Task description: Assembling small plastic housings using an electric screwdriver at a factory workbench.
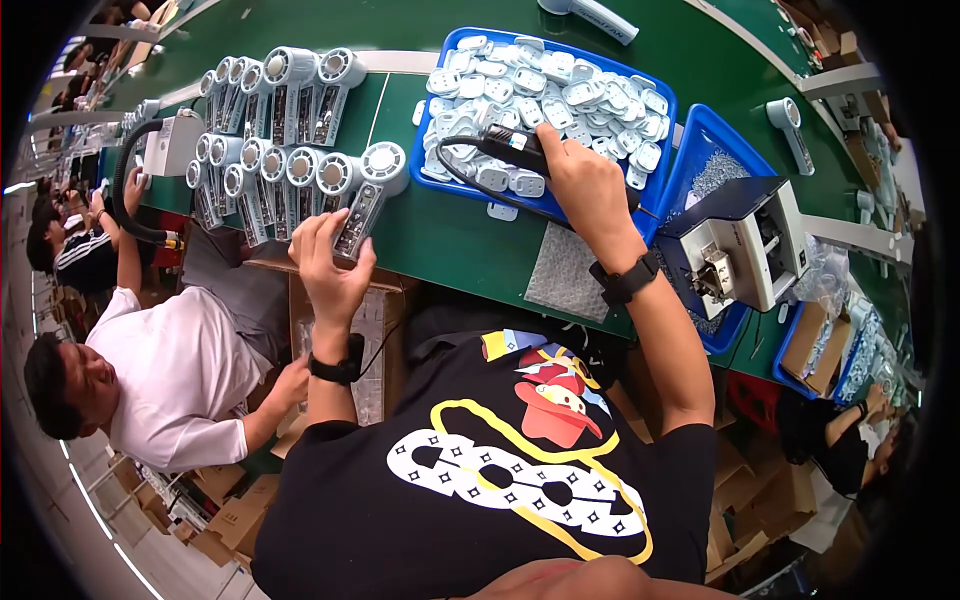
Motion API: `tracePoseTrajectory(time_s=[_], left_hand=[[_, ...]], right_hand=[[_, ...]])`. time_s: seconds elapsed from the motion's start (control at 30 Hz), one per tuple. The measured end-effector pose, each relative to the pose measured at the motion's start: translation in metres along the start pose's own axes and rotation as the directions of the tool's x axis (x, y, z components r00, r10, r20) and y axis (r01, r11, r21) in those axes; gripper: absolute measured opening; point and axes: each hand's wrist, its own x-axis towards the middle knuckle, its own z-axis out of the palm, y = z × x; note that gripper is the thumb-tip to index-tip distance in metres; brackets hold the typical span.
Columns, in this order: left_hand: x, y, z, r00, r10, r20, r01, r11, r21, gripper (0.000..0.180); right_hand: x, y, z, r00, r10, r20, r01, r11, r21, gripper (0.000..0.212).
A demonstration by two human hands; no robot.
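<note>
My left hand (pixel 333 262) is closed around the lower end of a light-blue handheld fan (pixel 383 168), whose opened handle shows parts inside. This fan lies at the right end of the near row of similar fans (pixel 301 168). In my right hand (pixel 590 185) is a black corded electric screwdriver (pixel 512 146), gripped over a blue tray (pixel 421 172). Its cable loops below its left end. The tray holds many small light-blue plastic covers (pixel 530 82). My fingers hide part of the screwdriver's body.
Right of the tray stands a black-and-white screw feeder (pixel 745 245), beside a blue bin of small screws (pixel 715 178). Bubble wrap (pixel 568 272) lies at the table's near edge. More fans (pixel 290 68) stand in a far row. A co-worker in white (pixel 180 370) sits at left.
</note>
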Motion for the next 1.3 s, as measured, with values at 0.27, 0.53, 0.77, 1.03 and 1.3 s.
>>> tracePoseTrajectory(time_s=[0.27,0.53,0.77,1.03,1.3], left_hand=[[0.028,0.099,0.017,0.988,0.006,0.152,0.148,0.187,-0.971,0.073],[0.063,0.192,0.060,0.767,0.625,0.145,0.182,0.003,-0.983,0.048],[0.047,0.220,0.091,0.740,0.658,0.136,0.182,-0.001,-0.983,0.033],[0.058,0.234,0.086,0.708,0.674,0.212,0.256,0.036,-0.966,0.028],[0.068,0.229,0.094,0.634,0.731,0.252,0.330,0.038,-0.943,0.032]], right_hand=[[-0.028,-0.023,-0.104,0.888,0.456,-0.055,-0.248,0.576,0.779,0.049],[-0.130,-0.050,-0.114,0.735,0.667,0.121,-0.335,0.202,0.920,0.053],[-0.146,-0.027,-0.102,0.563,0.815,-0.137,-0.299,0.355,0.886,0.053],[-0.113,0.019,-0.151,0.320,0.674,-0.666,0.146,0.659,0.738,0.043],[-0.123,-0.010,-0.166,0.493,0.686,-0.535,0.204,0.507,0.838,0.039]])
